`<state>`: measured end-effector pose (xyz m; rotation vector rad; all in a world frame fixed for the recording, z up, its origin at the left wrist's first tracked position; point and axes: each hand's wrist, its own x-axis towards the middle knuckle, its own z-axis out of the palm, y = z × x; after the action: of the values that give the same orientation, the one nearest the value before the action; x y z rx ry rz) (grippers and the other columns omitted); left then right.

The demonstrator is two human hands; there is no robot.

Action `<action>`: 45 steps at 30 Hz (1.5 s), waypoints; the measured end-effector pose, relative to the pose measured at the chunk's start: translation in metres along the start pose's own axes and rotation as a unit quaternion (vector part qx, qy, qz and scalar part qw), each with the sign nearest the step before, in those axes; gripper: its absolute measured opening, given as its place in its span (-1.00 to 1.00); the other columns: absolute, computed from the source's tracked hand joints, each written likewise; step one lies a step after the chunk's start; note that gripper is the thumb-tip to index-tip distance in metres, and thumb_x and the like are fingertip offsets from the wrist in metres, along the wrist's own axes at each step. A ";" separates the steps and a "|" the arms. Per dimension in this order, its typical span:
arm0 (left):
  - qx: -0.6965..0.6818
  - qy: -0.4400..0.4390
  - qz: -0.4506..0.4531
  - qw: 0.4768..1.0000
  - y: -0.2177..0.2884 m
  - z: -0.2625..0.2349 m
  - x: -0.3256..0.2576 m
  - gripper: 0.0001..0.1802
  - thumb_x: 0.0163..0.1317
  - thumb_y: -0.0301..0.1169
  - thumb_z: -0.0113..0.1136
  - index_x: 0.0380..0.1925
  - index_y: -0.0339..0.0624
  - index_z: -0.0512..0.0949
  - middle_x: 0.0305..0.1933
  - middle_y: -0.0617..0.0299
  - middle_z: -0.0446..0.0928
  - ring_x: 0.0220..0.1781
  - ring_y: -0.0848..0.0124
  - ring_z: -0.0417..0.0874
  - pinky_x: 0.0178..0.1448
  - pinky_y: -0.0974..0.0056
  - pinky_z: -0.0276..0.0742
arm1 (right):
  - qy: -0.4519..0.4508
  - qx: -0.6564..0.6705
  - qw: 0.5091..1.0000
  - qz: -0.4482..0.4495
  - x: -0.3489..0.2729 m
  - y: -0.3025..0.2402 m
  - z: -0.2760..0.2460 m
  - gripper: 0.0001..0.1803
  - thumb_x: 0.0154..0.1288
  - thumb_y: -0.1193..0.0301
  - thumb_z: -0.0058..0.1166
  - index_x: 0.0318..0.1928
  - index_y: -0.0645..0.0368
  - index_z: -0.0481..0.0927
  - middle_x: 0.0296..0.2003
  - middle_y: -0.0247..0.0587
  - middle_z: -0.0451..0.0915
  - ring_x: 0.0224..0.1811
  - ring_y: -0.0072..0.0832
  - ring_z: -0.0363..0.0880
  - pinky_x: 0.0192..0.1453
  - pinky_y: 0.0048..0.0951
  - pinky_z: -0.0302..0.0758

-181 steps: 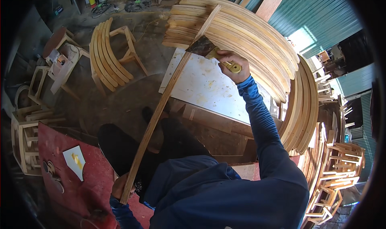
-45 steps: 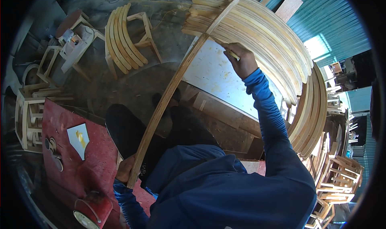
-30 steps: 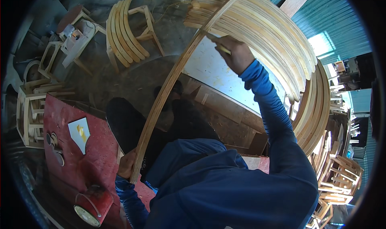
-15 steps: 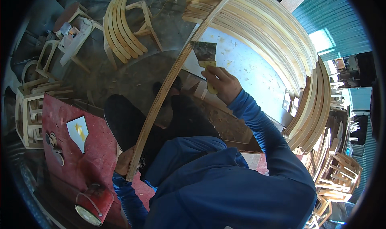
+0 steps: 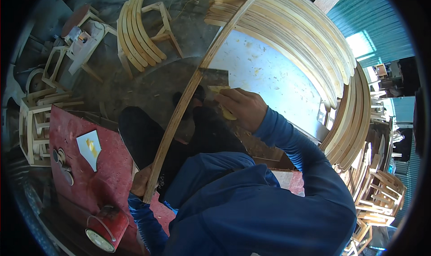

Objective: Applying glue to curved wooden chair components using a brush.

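Observation:
A long, curved plywood strip (image 5: 178,110) slants across my lap, its near end by my left thigh and its far end over the stacked strips. My left hand (image 5: 141,182) is closed around the near end; its fingers are partly hidden by the wood. In my right hand (image 5: 243,107) is a putty knife (image 5: 214,77) with a wide dark blade and a yellowish handle. The blade's edge meets the layered edge of the strip around its middle. To my left lies a white plate (image 5: 92,143) smeared with yellow putty.
A red board (image 5: 76,121) at left bears the plate and several round lids (image 5: 60,159). Near it stands a red bucket (image 5: 107,224). Curved wooden strips (image 5: 296,36) are stacked on a pale panel (image 5: 269,67) at right. Stools and frames (image 5: 85,45) stand farther off.
My right hand has drawn the putty knife nearer to me along the strip, from its upper part toward the middle. The left hand and the strip stay nearly still.

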<state>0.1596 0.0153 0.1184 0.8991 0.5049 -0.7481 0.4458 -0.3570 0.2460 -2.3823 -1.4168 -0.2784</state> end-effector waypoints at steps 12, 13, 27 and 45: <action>0.005 0.061 -0.079 0.995 0.015 0.014 0.004 -0.46 0.47 0.00 0.02 0.25 -0.10 0.34 -0.54 0.31 0.48 -0.64 0.52 0.56 -0.67 0.41 0.52 | 0.201 0.483 0.743 0.417 0.000 0.178 -0.023 -0.64 0.39 0.40 0.25 0.07 0.42 0.60 -0.17 0.05 0.71 -0.30 -0.26 0.77 -0.18 -0.39 0.79; -0.008 0.068 -0.068 0.995 0.010 0.013 0.004 -0.51 0.47 -0.03 0.02 0.24 -0.07 0.37 -0.56 0.31 0.47 -0.66 0.52 0.54 -0.70 0.41 0.48 | 0.237 0.458 0.756 0.403 0.001 0.174 -0.030 -0.65 0.39 0.39 0.25 0.05 0.42 0.61 -0.17 0.04 0.72 -0.32 -0.32 0.76 -0.19 -0.40 0.77; -0.177 -0.042 -0.102 0.978 -0.011 -0.035 0.005 -0.51 0.53 0.08 -0.19 0.01 0.00 0.57 -0.54 0.00 0.61 -0.75 0.25 0.58 -0.70 0.20 0.59 | 0.095 0.322 0.932 0.140 -0.039 -0.009 0.011 -0.72 0.30 0.54 0.24 0.03 0.19 0.66 -0.10 -0.08 0.64 -0.13 -0.24 0.71 -0.04 -0.34 0.68; 0.034 0.112 0.026 0.993 0.005 0.036 -0.007 -0.33 0.44 0.11 -0.01 0.27 -0.22 0.37 -0.50 0.34 0.46 -0.65 0.59 0.47 -0.60 0.46 0.49 | 0.124 -0.133 0.983 -0.011 0.043 0.119 0.014 -0.59 0.17 0.43 0.22 0.09 -0.01 0.63 -0.13 -0.20 0.58 -0.23 -0.25 0.68 -0.26 -0.28 0.67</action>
<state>0.1622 -0.0103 0.1447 1.0628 0.6549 -0.6237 0.5709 -0.3689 0.2242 -2.4305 -1.3617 -0.7848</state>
